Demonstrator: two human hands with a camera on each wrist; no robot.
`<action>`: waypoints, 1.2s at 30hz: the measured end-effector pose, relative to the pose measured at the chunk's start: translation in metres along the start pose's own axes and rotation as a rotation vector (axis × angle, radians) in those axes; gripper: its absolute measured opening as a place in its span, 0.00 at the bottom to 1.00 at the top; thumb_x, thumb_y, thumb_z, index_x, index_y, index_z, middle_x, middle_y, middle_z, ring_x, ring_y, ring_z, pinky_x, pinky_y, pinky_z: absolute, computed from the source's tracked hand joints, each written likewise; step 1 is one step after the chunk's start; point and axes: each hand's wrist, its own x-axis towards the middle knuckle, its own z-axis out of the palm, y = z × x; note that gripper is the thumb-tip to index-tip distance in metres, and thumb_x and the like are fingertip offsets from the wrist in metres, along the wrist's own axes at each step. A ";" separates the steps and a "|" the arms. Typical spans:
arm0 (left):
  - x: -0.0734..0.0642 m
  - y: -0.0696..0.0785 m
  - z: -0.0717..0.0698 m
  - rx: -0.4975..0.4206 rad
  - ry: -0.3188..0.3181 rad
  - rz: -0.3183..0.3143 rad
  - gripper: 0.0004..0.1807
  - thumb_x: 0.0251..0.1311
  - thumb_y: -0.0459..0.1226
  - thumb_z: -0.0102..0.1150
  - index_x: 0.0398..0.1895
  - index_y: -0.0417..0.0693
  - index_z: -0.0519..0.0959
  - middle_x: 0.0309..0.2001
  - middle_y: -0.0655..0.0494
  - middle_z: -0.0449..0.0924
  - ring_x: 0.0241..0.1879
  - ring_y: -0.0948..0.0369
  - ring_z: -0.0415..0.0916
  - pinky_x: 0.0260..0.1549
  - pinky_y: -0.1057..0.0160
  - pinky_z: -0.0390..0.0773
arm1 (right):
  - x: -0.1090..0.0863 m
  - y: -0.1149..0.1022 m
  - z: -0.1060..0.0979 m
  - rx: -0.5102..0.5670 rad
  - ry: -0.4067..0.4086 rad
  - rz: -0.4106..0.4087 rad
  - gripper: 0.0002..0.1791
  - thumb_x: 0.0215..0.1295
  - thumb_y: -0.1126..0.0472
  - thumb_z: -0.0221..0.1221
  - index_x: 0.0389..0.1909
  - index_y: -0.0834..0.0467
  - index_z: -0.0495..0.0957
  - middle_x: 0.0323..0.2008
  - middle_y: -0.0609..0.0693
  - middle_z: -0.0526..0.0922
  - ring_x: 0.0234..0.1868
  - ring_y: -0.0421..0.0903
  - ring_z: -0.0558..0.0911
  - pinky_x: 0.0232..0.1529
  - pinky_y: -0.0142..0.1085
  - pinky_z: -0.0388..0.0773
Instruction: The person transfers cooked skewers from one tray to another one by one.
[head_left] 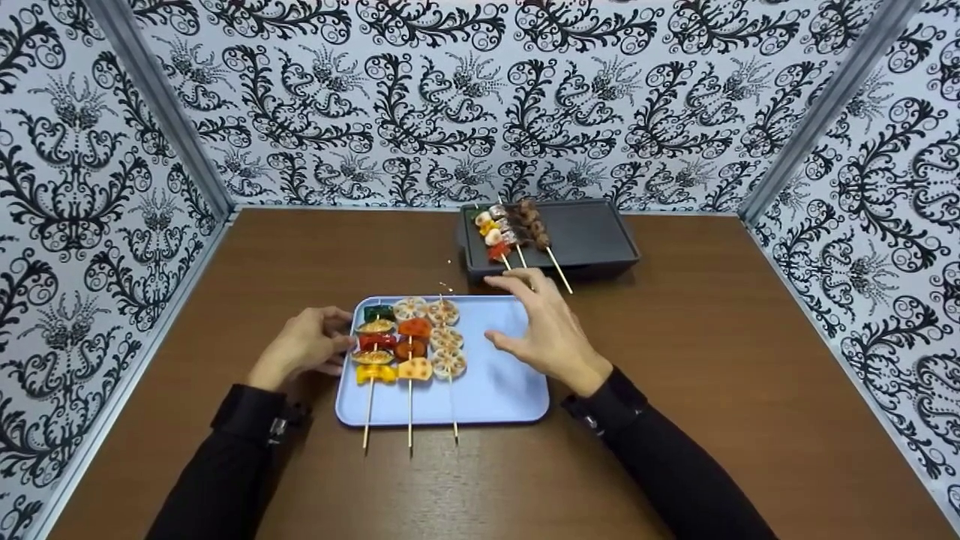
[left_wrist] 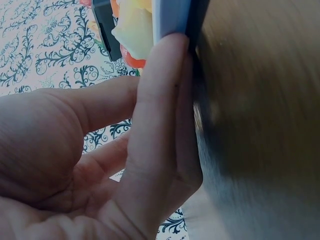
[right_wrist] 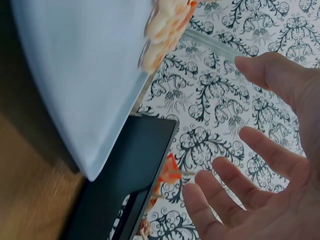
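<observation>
The tray [head_left: 495,386] is set flat on the table [head_left: 697,367], in front of the grill [head_left: 589,232]. Three skewers are laid side by side on its left part: the pepper skewer [head_left: 375,373], the carrot skewer [head_left: 413,328] and the lotus skewer [head_left: 448,339]. Their bare sticks are extended past the near rim.

The left rim is touched by the left hand [head_left: 304,346]; whether the rim is pinched or only pressed cannot be told, as part of the contact is hidden. The right hand [head_left: 553,337] is spread wide, thumb well apart from fingers, with nothing held; it is poised over the tray's far right part, apart from it.

Risks, as judged: the tray may be skewed by one-sided pressure at the left rim. If it is raised at one side only, the skewers may be made to slide, since the load is placed off-centre. The overhanging sticks may be caught by a sleeve. The meat skewer [head_left: 534,226], its stick projected beyond the grill's near edge, may be dislodged if brushed by the right hand's fingers.
</observation>
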 end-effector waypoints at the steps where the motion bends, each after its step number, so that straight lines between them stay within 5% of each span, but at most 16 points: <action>1: 0.000 0.000 0.000 -0.001 0.003 -0.002 0.29 0.85 0.30 0.65 0.83 0.35 0.74 0.60 0.28 0.86 0.35 0.56 0.92 0.37 0.56 1.00 | 0.001 0.001 -0.001 -0.005 0.012 0.000 0.48 0.63 0.54 0.87 0.84 0.46 0.79 0.78 0.58 0.78 0.78 0.61 0.79 0.79 0.59 0.84; 12: -0.001 -0.002 0.000 -0.020 0.002 -0.014 0.29 0.85 0.31 0.66 0.84 0.35 0.73 0.55 0.34 0.84 0.34 0.57 0.91 0.35 0.57 0.99 | 0.008 0.022 -0.009 -0.099 0.085 0.012 0.57 0.58 0.52 0.90 0.88 0.46 0.74 0.81 0.62 0.76 0.80 0.68 0.77 0.82 0.68 0.79; 21: 0.002 0.000 0.000 -0.015 0.001 -0.024 0.29 0.85 0.31 0.65 0.84 0.35 0.74 0.54 0.36 0.84 0.32 0.58 0.91 0.35 0.58 0.99 | 0.015 0.043 -0.018 -0.138 0.090 0.106 0.63 0.53 0.51 0.93 0.90 0.45 0.70 0.90 0.60 0.67 0.89 0.68 0.67 0.89 0.72 0.70; 29: 0.000 0.000 0.000 -0.030 0.001 -0.028 0.30 0.85 0.31 0.65 0.84 0.35 0.73 0.57 0.33 0.84 0.33 0.57 0.91 0.36 0.57 0.99 | 0.016 0.062 -0.019 -0.127 0.090 0.170 0.63 0.58 0.55 0.91 0.92 0.43 0.67 0.93 0.58 0.61 0.92 0.67 0.62 0.74 0.65 0.89; 36: 0.001 0.001 0.002 -0.030 0.003 -0.035 0.30 0.85 0.31 0.65 0.84 0.35 0.73 0.57 0.34 0.83 0.33 0.58 0.91 0.36 0.57 0.99 | 0.017 0.074 -0.017 -0.086 0.141 0.135 0.58 0.61 0.61 0.89 0.90 0.53 0.70 0.90 0.65 0.64 0.90 0.70 0.67 0.87 0.63 0.77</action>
